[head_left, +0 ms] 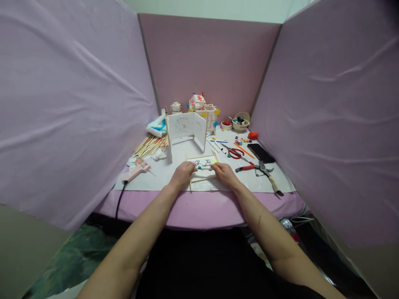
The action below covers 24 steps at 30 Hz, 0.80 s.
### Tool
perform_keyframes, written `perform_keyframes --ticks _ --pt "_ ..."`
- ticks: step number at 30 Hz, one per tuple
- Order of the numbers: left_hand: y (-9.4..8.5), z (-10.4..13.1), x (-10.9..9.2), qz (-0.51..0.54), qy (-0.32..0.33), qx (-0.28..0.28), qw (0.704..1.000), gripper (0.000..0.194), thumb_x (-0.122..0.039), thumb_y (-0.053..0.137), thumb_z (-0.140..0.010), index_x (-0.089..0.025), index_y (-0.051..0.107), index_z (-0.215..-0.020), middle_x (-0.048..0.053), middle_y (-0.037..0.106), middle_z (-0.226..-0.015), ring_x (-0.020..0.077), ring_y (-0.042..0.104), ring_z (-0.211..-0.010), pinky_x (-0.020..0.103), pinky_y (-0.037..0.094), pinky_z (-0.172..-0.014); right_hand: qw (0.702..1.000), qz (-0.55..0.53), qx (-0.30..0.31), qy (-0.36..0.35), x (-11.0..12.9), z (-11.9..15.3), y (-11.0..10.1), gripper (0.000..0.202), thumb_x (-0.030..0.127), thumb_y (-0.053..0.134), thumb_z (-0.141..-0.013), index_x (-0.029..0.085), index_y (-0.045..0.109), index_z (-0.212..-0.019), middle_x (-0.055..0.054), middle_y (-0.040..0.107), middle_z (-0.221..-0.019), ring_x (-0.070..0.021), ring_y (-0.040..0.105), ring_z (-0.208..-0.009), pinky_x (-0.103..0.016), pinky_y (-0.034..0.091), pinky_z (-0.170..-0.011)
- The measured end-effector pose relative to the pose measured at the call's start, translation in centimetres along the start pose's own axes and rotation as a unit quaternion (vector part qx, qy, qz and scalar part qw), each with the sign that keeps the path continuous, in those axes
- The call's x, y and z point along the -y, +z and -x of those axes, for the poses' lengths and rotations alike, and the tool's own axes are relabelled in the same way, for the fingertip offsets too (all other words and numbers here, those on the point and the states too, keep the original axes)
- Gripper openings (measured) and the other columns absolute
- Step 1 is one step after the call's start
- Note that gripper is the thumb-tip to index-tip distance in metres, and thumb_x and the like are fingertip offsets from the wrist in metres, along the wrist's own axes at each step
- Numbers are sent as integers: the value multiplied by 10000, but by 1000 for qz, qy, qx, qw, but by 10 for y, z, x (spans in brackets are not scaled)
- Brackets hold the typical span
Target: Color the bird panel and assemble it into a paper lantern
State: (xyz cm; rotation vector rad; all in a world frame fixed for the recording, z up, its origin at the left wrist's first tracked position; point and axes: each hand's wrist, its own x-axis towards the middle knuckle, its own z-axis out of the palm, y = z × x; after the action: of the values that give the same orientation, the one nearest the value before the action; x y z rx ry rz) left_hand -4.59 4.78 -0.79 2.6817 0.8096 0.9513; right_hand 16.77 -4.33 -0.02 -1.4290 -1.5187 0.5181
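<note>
A white marker with a green band lies level between my two hands. My left hand is closed on its left end, and my right hand is closed on its right end. Just beneath is a stick-framed panel with black line drawings and a touch of yellow. My wrists rest near the table's front edge. Behind the panel stands a folding screen of white sheets and wooden sticks, with a faint drawing on it.
Left are a pink glue gun with a cord and a pile of sticks. Red-handled scissors, pruning shears, a brush and a phone lie right. A decorated stick house and a basket stand behind.
</note>
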Motion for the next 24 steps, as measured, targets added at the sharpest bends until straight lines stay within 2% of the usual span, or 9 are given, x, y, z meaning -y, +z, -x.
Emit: perform_keyframes --ticks 4,7,11,13,15,18,20,22,24 --pt "4 -3 -2 0 -16 -12 1000 145 -147 554 -930 -204 687 -937 71 680 -919 232 621 -924 342 478 -844 1000 -1 -1 4 4 0 2 418 505 476 -920 200 697 -739 12 560 -561 -161 485 -560 -275 369 -557" --pt "6 -7 0 -5 -42 -28 999 190 -147 603 -901 -218 681 -1059 57 689 -955 227 627 -945 335 482 -870 1000 12 -17 12 3 0 1 386 510 531 -888 208 687 -707 9 573 -563 -167 501 -569 -272 383 -561" --pt "3 -6 13 -44 -135 -87 986 427 -141 600 -895 -193 557 -1316 106 655 -1114 256 611 -1014 382 473 -920 988 57 -131 67 -15 -10 -19 384 493 460 -915 198 696 -842 -35 648 -686 -205 571 -671 -295 428 -650" --pt "0 -4 20 -71 -184 -103 975 349 -140 557 -918 -164 588 -1265 134 645 -1111 275 601 -1043 415 460 -944 970 91 -196 107 -28 -22 -38 420 455 394 -939 165 694 -985 -98 696 -840 -246 611 -796 -332 448 -741" --pt "-3 0 26 -96 -217 -92 967 215 -165 548 -940 -154 644 -1132 122 653 -1067 272 599 -1054 443 451 -968 956 126 -224 143 -39 -38 -56 439 409 393 -941 118 682 -1096 -167 705 -990 -293 624 -936 -383 446 -844" --pt "-5 2 27 -121 -246 -56 960 150 -274 594 -959 -154 659 -1021 73 658 -1064 231 607 -1044 454 462 -968 941 175 -225 182 -44 -58 -71 525 351 510 -905 80 559 -1351 -235 634 -1247 -361 561 -1164 -471 394 -975" --pt "-6 2 23 -132 -255 -33 957 186 -315 586 -967 -155 672 -1006 66 661 -1063 227 606 -1041 455 464 -960 930 241 -200 194 -40 -61 -70 613 356 553 -899 105 464 -1451 -238 542 -1392 -379 482 -1278 -501 360 -1022" --pt "-7 2 17 -140 -254 -15 957 224 -312 547 -971 -157 709 -973 92 671 -1034 261 597 -1042 459 456 -950 921 305 -154 188 -32 -55 -60 512 354 514 -933 143 534 -1399 -197 547 -1403 -345 471 -1299 -459 359 -1036" --pt "-8 2 11 -145 -249 -1 958 282 -327 517 -965 -163 745 -947 124 673 -1029 305 577 -1050 464 448 -936 920 338 -103 172 -23 -43 -45 367 314 450 -963 167 673 -1213 -154 636 -1284 -291 531 -1232 -382 384 -1002"
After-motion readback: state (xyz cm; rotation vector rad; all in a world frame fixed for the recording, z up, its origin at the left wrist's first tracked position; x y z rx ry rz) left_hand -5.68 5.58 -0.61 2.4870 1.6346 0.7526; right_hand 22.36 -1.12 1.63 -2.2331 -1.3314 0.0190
